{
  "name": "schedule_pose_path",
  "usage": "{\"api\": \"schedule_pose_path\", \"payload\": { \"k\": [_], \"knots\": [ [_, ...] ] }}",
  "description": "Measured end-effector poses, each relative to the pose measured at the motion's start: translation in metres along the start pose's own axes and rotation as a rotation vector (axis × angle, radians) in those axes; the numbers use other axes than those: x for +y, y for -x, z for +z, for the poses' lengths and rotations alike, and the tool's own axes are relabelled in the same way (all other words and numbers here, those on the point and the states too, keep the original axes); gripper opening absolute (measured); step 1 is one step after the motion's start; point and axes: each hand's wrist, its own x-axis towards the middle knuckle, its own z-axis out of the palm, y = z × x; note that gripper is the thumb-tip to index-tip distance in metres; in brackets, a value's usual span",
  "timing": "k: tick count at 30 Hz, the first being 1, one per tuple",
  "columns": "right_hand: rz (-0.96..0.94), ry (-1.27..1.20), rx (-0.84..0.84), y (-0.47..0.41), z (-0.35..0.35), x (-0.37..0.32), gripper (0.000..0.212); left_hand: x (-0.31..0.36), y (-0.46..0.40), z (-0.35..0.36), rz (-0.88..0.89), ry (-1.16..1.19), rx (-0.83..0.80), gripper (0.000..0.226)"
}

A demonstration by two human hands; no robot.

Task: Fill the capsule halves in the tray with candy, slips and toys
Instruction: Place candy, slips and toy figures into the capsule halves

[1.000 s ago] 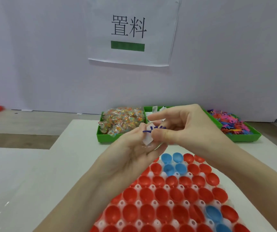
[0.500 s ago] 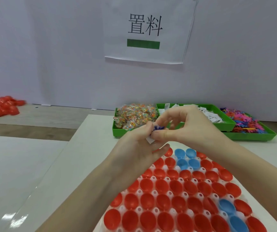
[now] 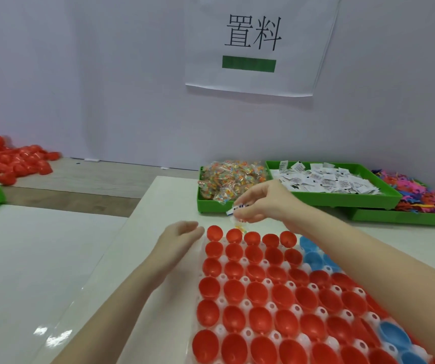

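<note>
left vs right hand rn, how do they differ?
The right hand pinches a small bundle with a white slip in it; the left hand holds nothing. The right hand hovers above the tray's far row of red halves; the left hand sits lower, relaxed, at the tray's far left corner. Both are bare.

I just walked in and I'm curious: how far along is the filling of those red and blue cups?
Barely begun. Done: the capsule halves sit in the tray, and those in view look empty. In hand: the right hand pinches a small bundle of candy and a slip above the far row; the left hand rests open beside the tray. Left: nearly every half.
</note>
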Motion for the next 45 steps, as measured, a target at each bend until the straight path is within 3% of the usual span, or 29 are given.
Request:
{"api": "schedule_pose_path", "payload": {
  "k": [2, 6, 17, 20, 24, 29, 32, 35, 38, 41, 43, 45],
  "knots": [
    [0.010, -0.005, -0.001, -0.010, 0.013, 0.005, 0.014, -0.003, -0.004, 0.004, 0.026, -0.031, -0.041, 0.039],
    [0.005, 0.096, -0.036, -0.019, 0.032, 0.011, 0.013, 0.000, -0.008, 0.008, 0.082, 0.032, -0.139, 0.017],
    [-0.165, 0.706, -0.097, -0.031, 0.052, 0.004, 0.018, -0.001, -0.009, 0.015, 0.075, 0.103, -0.093, 0.036],
    [-0.214, 0.706, -0.046, -0.030, 0.053, 0.008, 0.019, 0.000, -0.008, 0.017, 0.079, 0.121, -0.084, 0.041],
    [-0.249, 0.611, 0.021, -0.028, 0.055, 0.013, 0.039, -0.003, -0.008, 0.016, 0.107, 0.133, -0.087, 0.041],
    [-0.333, 0.656, -0.040, -0.025, 0.051, 0.012, 0.048, -0.003, -0.009, 0.014, 0.118, 0.094, -0.106, 0.034],
    [-0.259, 0.488, -0.077, -0.030, 0.034, 0.004, 0.046, -0.003, -0.011, 0.014, 0.102, 0.120, -0.114, 0.038],
    [-0.174, 0.287, 0.074, -0.041, 0.010, 0.003, 0.023, -0.005, -0.011, 0.014, 0.060, 0.162, -0.111, 0.033],
    [-0.101, 0.418, 0.099, -0.047, -0.003, 0.017, 0.015, -0.006, -0.018, 0.010, 0.070, 0.150, -0.018, 0.017],
    [-0.113, 0.513, 0.139, -0.048, -0.014, 0.030, 0.014, 0.002, -0.037, 0.002, 0.056, 0.111, 0.058, 0.017],
    [-0.193, 0.569, 0.342, -0.047, -0.032, 0.034, 0.013, 0.014, -0.052, 0.001, 0.061, -0.053, -0.006, 0.020],
    [-0.275, 0.534, 0.626, -0.041, -0.062, 0.034, 0.013, 0.029, -0.069, 0.006, 0.073, -0.363, -0.084, 0.024]
  ]
}}
